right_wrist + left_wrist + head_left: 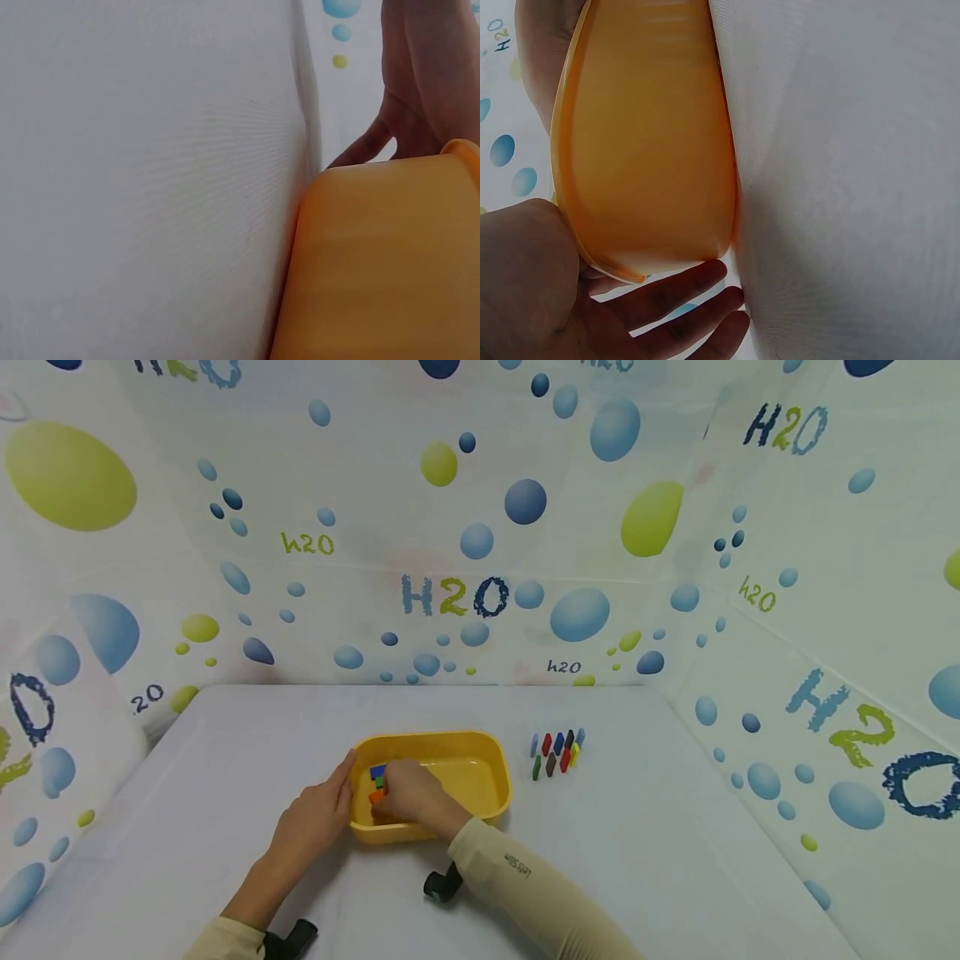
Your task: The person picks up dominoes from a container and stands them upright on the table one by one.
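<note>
A yellow plastic tray stands on the white table. My left hand rests against its left end from outside; in the left wrist view the fingers are fairly straight along the tray's wall. Inside the tray, at its left side, my right hand reaches down with bent fingers. Its fingertips are hidden, so whether it pinches a piece does not show. Beside it lie small flat pieces: a blue one, a green one and an orange one.
Right of the tray, several small domino-like pieces stand upright in two rows, among them a red one, a green one and a yellow one. A patterned sheet hangs behind the table. Each wrist carries a black camera.
</note>
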Demonstrator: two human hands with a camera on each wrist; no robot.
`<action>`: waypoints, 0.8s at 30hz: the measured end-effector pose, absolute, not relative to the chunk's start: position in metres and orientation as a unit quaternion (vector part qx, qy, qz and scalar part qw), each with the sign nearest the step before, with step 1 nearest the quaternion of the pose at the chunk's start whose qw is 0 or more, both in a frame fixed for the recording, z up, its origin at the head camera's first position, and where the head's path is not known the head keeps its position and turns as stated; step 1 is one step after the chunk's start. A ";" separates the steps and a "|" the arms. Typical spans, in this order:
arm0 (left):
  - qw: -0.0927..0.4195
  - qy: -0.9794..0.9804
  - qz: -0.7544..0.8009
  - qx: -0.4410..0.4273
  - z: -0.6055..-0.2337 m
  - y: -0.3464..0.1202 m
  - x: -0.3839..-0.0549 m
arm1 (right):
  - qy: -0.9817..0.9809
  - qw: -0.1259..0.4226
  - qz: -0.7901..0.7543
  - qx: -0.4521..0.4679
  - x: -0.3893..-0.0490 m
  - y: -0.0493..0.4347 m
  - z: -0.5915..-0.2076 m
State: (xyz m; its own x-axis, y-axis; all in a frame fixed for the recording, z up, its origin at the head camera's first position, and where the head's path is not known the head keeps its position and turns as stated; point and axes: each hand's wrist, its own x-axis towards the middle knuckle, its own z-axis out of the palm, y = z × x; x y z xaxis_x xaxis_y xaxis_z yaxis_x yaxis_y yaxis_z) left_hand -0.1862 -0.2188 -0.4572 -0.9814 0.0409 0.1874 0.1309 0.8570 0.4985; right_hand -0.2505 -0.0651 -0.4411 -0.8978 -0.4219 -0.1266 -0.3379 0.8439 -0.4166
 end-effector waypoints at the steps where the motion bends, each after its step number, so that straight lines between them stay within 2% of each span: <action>1: 0.085 -0.960 -0.263 -0.045 -0.457 -0.219 -0.186 | 0.954 0.106 -0.200 -0.199 -0.250 -0.065 -0.441; 24: 0.090 -0.960 -0.261 -0.044 -0.459 -0.221 -0.187 | 0.905 0.033 -0.308 -0.293 -0.244 -0.040 -0.425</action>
